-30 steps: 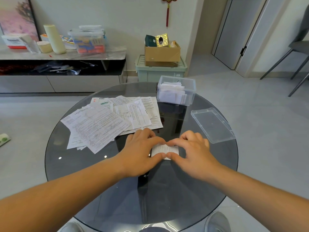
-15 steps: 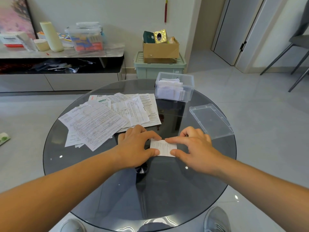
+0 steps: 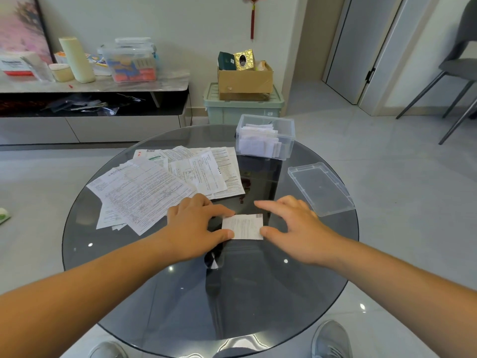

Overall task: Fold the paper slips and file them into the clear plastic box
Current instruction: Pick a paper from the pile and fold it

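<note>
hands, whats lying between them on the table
The folded slip lies flat on the glass table between the left hand and the right hand, with both thumbs touching its edges. The head view shows it.

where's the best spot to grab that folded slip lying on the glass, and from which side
Likely its right short edge, from the right. The folded slip lies flat on the glass table, so tip that edge up with the right hand, whose thumb touches the lower right corner, then pinch. The left hand presses the left edge, and the clear box stands far right.
</note>
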A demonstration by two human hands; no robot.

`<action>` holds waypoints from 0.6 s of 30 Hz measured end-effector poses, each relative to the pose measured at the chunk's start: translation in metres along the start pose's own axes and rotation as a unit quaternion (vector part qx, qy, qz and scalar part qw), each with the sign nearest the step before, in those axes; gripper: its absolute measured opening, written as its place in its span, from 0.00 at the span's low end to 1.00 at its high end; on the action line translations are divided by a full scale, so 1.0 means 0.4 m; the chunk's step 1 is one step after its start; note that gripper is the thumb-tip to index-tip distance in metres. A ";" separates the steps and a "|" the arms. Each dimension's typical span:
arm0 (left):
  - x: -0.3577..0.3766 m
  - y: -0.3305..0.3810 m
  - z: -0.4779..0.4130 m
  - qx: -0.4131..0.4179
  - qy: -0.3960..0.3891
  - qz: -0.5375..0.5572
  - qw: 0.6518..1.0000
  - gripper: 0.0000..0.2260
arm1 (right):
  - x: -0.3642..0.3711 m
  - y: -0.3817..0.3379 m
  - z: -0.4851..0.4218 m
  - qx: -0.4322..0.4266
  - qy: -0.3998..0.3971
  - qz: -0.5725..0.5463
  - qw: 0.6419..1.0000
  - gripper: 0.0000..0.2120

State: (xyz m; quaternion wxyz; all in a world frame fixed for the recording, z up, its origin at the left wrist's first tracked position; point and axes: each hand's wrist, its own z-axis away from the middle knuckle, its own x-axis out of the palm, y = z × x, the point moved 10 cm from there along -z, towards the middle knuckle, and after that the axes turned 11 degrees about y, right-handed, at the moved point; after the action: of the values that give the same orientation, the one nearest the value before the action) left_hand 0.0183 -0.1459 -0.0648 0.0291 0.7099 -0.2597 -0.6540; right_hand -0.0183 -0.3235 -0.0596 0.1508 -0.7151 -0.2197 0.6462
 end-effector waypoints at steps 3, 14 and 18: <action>0.002 0.006 -0.003 -0.010 0.020 -0.012 1.000 0.20 | -0.002 -0.048 0.010 -0.062 0.056 0.004 0.996 0.18; 0.006 -0.001 -0.002 -0.023 0.011 -0.008 1.000 0.19 | 0.014 -0.010 -0.002 0.006 0.084 0.034 0.996 0.16; 0.006 0.006 -0.007 -0.023 -0.017 -0.012 1.000 0.19 | 0.013 -0.011 -0.001 0.005 0.077 0.042 0.996 0.16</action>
State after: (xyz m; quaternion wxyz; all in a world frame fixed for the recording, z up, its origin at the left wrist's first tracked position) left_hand 0.0203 -0.1497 -0.0659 0.0328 0.7009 -0.2364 -0.6721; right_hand -0.0183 -0.3170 -0.0619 0.1438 -0.7708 -0.1736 0.5958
